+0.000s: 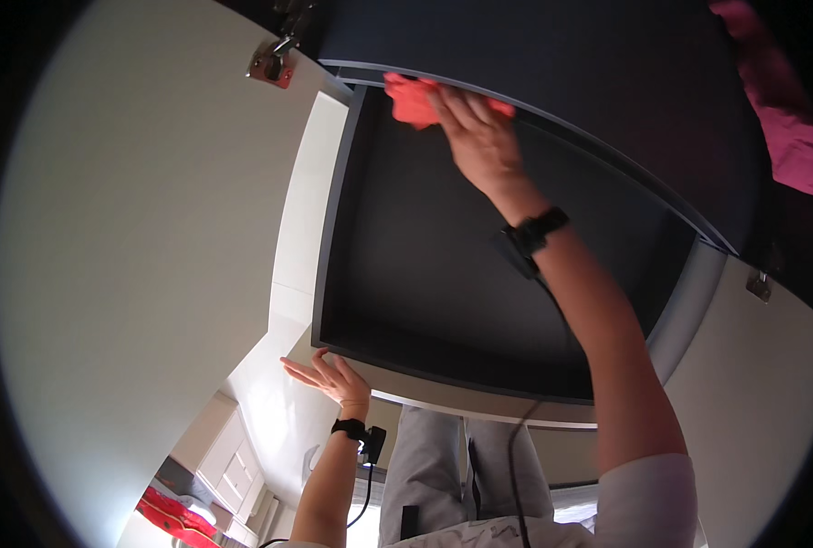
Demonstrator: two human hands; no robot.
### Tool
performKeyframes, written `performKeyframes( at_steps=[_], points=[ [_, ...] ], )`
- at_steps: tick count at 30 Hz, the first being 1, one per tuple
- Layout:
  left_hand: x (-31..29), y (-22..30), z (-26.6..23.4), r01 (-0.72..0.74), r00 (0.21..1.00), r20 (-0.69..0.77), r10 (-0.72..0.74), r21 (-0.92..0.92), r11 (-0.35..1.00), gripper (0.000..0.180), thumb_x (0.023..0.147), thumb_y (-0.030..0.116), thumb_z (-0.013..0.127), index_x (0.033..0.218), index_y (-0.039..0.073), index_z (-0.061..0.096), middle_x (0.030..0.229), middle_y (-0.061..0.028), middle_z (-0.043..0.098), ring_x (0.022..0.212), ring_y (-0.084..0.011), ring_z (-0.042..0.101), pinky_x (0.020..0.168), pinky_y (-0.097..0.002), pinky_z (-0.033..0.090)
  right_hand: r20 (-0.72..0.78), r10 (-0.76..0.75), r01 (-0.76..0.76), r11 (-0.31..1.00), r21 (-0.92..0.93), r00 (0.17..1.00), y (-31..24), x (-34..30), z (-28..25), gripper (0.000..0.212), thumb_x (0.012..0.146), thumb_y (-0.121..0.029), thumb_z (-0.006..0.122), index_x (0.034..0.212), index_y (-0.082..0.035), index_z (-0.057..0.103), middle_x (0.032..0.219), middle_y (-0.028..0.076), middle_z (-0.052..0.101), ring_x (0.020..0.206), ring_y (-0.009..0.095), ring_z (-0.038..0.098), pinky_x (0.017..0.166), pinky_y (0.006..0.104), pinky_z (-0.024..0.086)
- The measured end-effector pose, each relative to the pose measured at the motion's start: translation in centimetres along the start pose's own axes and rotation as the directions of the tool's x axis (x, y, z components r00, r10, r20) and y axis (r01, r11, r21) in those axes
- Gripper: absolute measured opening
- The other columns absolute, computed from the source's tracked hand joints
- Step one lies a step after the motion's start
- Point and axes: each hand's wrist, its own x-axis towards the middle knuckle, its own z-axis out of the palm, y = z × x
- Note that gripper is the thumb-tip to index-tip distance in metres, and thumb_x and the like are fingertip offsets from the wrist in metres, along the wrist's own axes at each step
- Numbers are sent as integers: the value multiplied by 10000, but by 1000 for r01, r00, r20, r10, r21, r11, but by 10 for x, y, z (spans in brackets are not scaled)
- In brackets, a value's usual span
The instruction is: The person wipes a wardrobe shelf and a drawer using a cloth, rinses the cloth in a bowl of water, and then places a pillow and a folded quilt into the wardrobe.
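A dark drawer (479,237) is pulled out in front of me, its inside bare. At its far left end, my right hand (484,137) presses a bright red cloth (414,99) against the back of the drawer. The cloth bunches out on both sides of the fingers, and the palm side is hidden. My left hand (340,379) is at the near left corner of the drawer, by its pale front panel (406,388). Its fingers are spread and it holds nothing; the fingertips are at the panel's edge.
Pale open cabinet doors stand at left (141,201) and right (771,338), with metal hinges (271,66) at the top. Pink fabric (785,110) lies in the dark cabinet at upper right. Black cables run from wristbands (534,239) on both arms. Below left are white drawers (233,466).
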Motion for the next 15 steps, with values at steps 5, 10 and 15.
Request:
performKeyframes(
  at_steps=[5,10,15],
  points=[
    [2,-6,-2,19,1000,0,-19,58,998,272,912,311,373,1044,106,492,1505,-252,-15,1371,-478,-15,1063,-637,101,174,187,-168,979,-115,967,84,-101,-48,537,822,-61,546,1344,-115,431,1312,67,474,1185,263,464,973,402,416],
    [3,-1,3,6,1000,1,-6,47,999,301,920,348,341,1016,113,504,1507,-247,-20,1372,-476,-22,1059,-643,96,289,317,-219,921,-323,903,175,-190,-106,602,797,5,537,1370,-97,384,1339,124,402,1198,351,417,995,411,392],
    [1,2,9,9,1000,-30,-8,42,999,328,929,373,315,985,117,511,1505,-250,-23,1372,-475,-26,1049,-659,87,110,584,-459,729,-508,804,237,-270,-132,636,796,-62,588,1386,-68,350,1343,187,386,1242,386,370,1006,440,383]
  ],
)
